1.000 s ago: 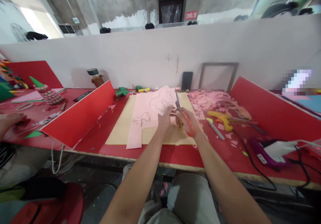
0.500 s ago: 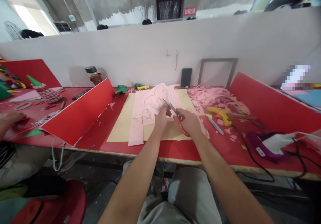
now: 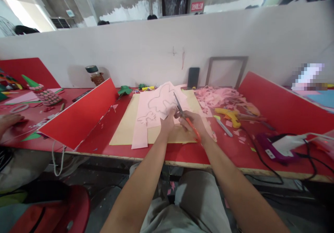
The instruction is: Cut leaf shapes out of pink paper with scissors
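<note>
Left hand (image 3: 167, 123) fingers clamped on pink paper (image 3: 153, 109), just ahead of the fingertips. Right hand (image 3: 195, 124) fingers closed round red-handled scissors (image 3: 182, 113), blades beyond the knuckles, against the paper. Beneath both, tan board (image 3: 124, 132); right of the right fingers, yellow glue gun (image 3: 231, 116).

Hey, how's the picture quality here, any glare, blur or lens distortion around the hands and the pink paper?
Head view: even daylight, though the window at top left is blown out; the wide lens bows the white partition and stretches the forearms; the left hand, right hand, scissors and pink paper look slightly soft but readable; a patch at right is pixelated.
</note>
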Demonstrator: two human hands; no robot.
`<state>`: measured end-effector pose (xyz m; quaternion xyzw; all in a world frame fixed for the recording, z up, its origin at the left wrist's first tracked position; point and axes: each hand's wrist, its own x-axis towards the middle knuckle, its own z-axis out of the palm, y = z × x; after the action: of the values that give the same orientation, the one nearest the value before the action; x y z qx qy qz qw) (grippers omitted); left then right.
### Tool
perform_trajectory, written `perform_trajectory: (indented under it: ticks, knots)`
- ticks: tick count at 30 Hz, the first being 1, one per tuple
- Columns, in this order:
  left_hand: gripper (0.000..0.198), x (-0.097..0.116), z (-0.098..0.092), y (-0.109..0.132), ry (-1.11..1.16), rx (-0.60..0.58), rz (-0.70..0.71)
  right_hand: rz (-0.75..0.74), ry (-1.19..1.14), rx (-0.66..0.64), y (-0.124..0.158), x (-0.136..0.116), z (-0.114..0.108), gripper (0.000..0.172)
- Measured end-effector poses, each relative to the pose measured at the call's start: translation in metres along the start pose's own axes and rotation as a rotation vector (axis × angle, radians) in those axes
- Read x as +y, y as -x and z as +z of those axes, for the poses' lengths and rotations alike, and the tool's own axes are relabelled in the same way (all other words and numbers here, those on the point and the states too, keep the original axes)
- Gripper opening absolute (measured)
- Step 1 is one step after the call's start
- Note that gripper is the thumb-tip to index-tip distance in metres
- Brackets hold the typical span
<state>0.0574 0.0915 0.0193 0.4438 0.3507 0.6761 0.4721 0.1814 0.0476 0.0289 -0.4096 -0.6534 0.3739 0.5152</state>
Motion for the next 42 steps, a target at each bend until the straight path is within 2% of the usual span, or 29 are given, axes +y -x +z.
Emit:
perform_trajectory:
  ticks: [7, 10, 17, 21, 25, 32, 38, 42]
  knots:
    - [0.044, 0.005, 0.002, 0.004, 0.009, -0.081, 0.043, 0.021, -0.078, 0.002, 0.002, -0.006, 0.0, 0.03]
    - [0.042, 0.007, 0.002, 0.005, 0.006, -0.081, 0.052, 0.028, -0.07, 0.013, 0.001, -0.004, 0.001, 0.03]
    - [0.043, -0.005, 0.001, -0.001, -0.008, -0.07, 0.041, 0.047, 0.005, 0.114, -0.006, 0.018, 0.0, 0.029]
    - [0.046, -0.009, -0.003, -0.003, -0.042, -0.095, 0.052, 0.037, 0.02, 0.124, -0.008, 0.029, 0.001, 0.03]
    - [0.047, -0.01, -0.005, -0.002, -0.064, -0.086, 0.077, 0.042, 0.011, 0.121, -0.007, 0.028, 0.002, 0.034]
    - [0.045, -0.004, -0.001, 0.003, -0.074, -0.042, 0.084, 0.094, 0.035, 0.098, -0.004, 0.012, -0.002, 0.041]
    - [0.048, -0.001, -0.001, 0.004, -0.106, -0.02, 0.067, 0.136, 0.035, 0.042, -0.007, 0.016, -0.006, 0.054]
    - [0.047, 0.001, -0.001, 0.004, -0.121, -0.006, 0.041, 0.147, 0.043, 0.038, -0.006, 0.015, -0.006, 0.056]
